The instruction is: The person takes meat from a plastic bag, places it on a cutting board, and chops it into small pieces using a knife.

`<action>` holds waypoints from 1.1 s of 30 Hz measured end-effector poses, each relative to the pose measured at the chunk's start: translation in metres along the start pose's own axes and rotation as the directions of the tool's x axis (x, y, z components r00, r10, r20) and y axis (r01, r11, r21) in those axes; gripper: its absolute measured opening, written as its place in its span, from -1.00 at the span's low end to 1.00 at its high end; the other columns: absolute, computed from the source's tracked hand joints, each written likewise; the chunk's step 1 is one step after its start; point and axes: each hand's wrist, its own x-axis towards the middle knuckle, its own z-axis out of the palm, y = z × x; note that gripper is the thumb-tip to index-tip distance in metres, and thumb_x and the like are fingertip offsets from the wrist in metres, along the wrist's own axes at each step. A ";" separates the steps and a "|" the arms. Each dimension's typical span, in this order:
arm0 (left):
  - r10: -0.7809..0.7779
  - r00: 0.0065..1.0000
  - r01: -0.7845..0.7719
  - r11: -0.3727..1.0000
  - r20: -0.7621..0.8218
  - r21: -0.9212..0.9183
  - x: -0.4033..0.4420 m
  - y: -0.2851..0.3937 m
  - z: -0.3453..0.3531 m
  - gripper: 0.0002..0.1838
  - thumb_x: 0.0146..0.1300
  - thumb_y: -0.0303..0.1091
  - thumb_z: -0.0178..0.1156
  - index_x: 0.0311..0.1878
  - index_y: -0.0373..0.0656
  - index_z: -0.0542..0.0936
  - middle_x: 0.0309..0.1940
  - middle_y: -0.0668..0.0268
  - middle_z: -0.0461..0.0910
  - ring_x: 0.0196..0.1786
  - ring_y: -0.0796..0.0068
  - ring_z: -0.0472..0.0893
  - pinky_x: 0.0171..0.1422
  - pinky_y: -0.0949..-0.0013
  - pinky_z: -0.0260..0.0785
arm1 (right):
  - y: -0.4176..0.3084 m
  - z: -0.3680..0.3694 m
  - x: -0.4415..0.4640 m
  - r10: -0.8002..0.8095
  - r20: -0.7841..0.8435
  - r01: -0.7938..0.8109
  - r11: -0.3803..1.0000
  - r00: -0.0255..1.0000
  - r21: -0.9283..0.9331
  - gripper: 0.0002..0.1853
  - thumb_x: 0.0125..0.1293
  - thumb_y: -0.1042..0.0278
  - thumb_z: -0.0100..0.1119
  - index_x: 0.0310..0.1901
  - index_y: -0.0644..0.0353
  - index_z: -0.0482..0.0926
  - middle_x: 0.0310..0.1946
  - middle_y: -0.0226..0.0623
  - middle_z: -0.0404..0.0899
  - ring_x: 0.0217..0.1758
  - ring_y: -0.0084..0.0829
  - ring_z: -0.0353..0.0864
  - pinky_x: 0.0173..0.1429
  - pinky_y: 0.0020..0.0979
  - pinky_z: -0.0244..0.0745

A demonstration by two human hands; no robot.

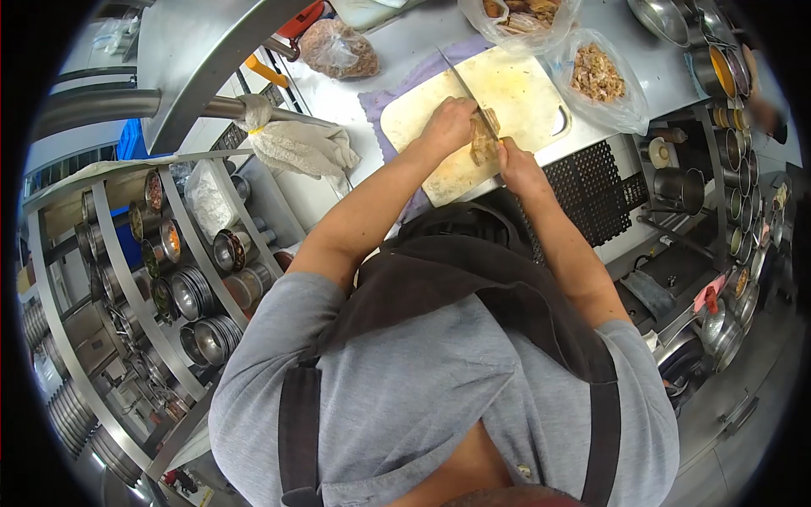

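My right hand (521, 171) is wrapped round the yellow handle of a kitchen knife (460, 80). Its long blade points up and to the left across a white cutting board (528, 93). Brown cooked meat (482, 154) lies under and beside the blade, in strips. My left hand (450, 124) has its fingers curled against the meat, close to the blade; the fingertips are partly hidden. A purple cloth (372, 106) is spread beneath the board.
A clear bag of chopped meat (598, 74) and a bag of larger brown pieces (528, 19) stand beyond the board. A tied bag of minced food (340, 49) sits at the left. A towel (291, 139) hangs on a rail. Shelves with metal bowls (211, 338) flank the left side.
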 end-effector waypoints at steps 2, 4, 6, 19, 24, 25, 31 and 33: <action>-0.017 1.000 0.018 1.000 0.018 -0.006 0.000 0.000 -0.001 -0.78 0.06 -0.50 0.20 -0.17 -0.27 0.60 -0.23 0.02 0.63 -0.09 -0.06 0.57 0.08 0.05 0.44 | -0.001 0.001 0.004 -0.006 -0.017 0.006 1.000 1.000 -0.001 -0.62 0.54 0.03 -0.22 -0.03 0.20 0.43 -0.32 0.29 0.61 -0.16 0.32 0.58 -0.05 0.21 0.41; -0.003 1.000 0.003 1.000 0.009 -0.003 -0.003 -0.002 0.000 -0.78 0.06 -0.50 0.20 -0.17 -0.27 0.60 -0.23 0.02 0.63 -0.09 -0.06 0.57 0.08 0.05 0.44 | 0.000 0.004 0.000 0.003 -0.031 -0.003 1.000 1.000 0.007 -0.62 0.54 0.03 -0.21 -0.04 0.20 0.43 -0.32 0.28 0.61 -0.17 0.32 0.58 -0.06 0.21 0.41; 0.019 1.000 -0.019 1.000 -0.007 -0.004 0.001 -0.002 -0.001 -0.78 0.06 -0.51 0.20 -0.17 -0.27 0.60 -0.23 0.03 0.63 -0.09 -0.06 0.57 0.08 0.05 0.44 | -0.003 -0.003 -0.003 -0.001 -0.034 0.003 0.999 0.999 0.041 -0.61 0.54 0.01 -0.21 -0.03 0.21 0.43 -0.31 0.28 0.61 -0.15 0.31 0.57 -0.05 0.20 0.40; 0.017 1.000 -0.017 1.000 0.015 -0.027 -0.001 -0.004 -0.004 -0.83 0.08 -0.48 0.25 -0.23 -0.28 0.58 -0.25 0.03 0.62 -0.08 -0.04 0.58 0.07 0.07 0.44 | -0.007 0.001 0.008 0.000 0.021 0.000 1.000 1.000 0.006 -0.58 0.55 -0.01 -0.23 0.00 0.22 0.43 -0.32 0.30 0.60 -0.15 0.30 0.59 -0.05 0.17 0.41; 0.073 0.997 -0.074 0.997 -0.032 -0.032 -0.008 -0.005 -0.006 -0.80 0.06 -0.49 0.26 -0.21 -0.29 0.58 -0.23 0.04 0.63 -0.05 -0.02 0.57 0.12 0.10 0.44 | -0.007 -0.005 0.002 -0.027 -0.019 0.028 0.998 0.999 0.059 -0.60 0.54 0.00 -0.20 -0.04 0.22 0.43 -0.35 0.28 0.60 -0.19 0.31 0.58 -0.08 0.18 0.41; 0.060 0.997 -0.061 0.998 -0.038 -0.015 -0.010 -0.006 -0.007 -0.79 0.05 -0.50 0.27 -0.20 -0.29 0.59 -0.21 0.05 0.63 -0.04 0.00 0.57 0.14 0.11 0.43 | -0.008 -0.006 0.000 -0.026 -0.016 0.026 0.998 1.000 0.060 -0.60 0.54 0.00 -0.20 -0.04 0.22 0.43 -0.35 0.28 0.60 -0.19 0.31 0.58 -0.08 0.18 0.41; 0.054 0.999 -0.054 0.998 -0.006 0.023 -0.010 -0.011 -0.005 -0.80 0.05 -0.50 0.27 -0.21 -0.28 0.59 -0.18 0.07 0.63 -0.02 0.03 0.56 0.16 0.14 0.42 | -0.011 -0.013 -0.009 -0.059 0.011 0.058 0.998 0.998 0.039 -0.62 0.55 0.03 -0.19 -0.03 0.22 0.43 -0.38 0.29 0.59 -0.21 0.30 0.59 -0.10 0.17 0.43; 0.050 0.999 -0.050 0.998 -0.003 0.034 -0.009 -0.011 -0.007 -0.80 0.06 -0.50 0.27 -0.21 -0.28 0.59 -0.18 0.07 0.63 -0.02 0.03 0.56 0.15 0.14 0.42 | -0.008 -0.004 -0.001 -0.058 0.018 0.057 0.998 0.998 0.026 -0.62 0.54 0.03 -0.19 -0.02 0.22 0.43 -0.39 0.29 0.59 -0.22 0.29 0.59 -0.11 0.17 0.44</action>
